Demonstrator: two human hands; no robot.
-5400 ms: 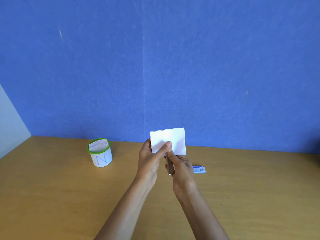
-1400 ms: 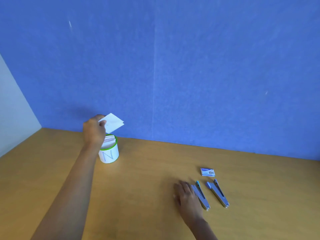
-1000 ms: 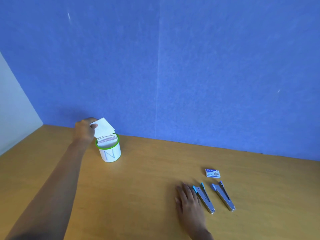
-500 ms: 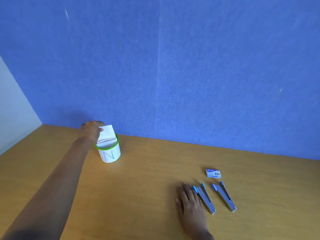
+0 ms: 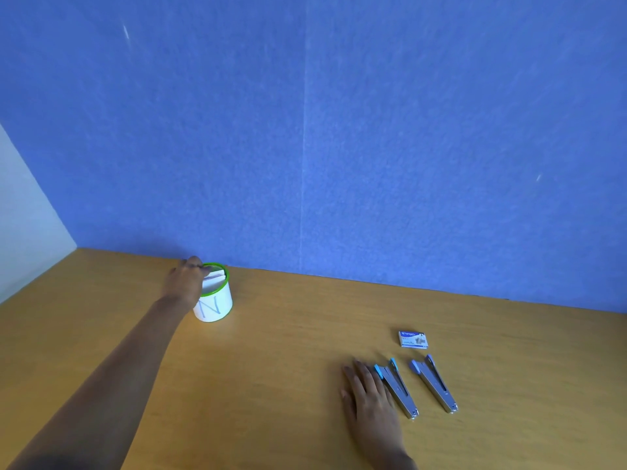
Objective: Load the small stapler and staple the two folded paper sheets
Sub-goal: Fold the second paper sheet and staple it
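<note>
My left hand (image 5: 185,283) sits on the cup (image 5: 217,305) rim, over the sheets (image 5: 215,278) inside; I cannot tell if it pinches them. Well right of the cup my right hand (image 5: 368,395) lies flat, empty, just beside the stapler (image 5: 395,386), whose long axis runs away from me.

A white cup (image 5: 214,305) with a green rim and a letter N on its side stands on a wooden table (image 5: 288,368), near the blue wall (image 5: 373,147); a white wall (image 5: 23,215) adjoins at left.
</note>
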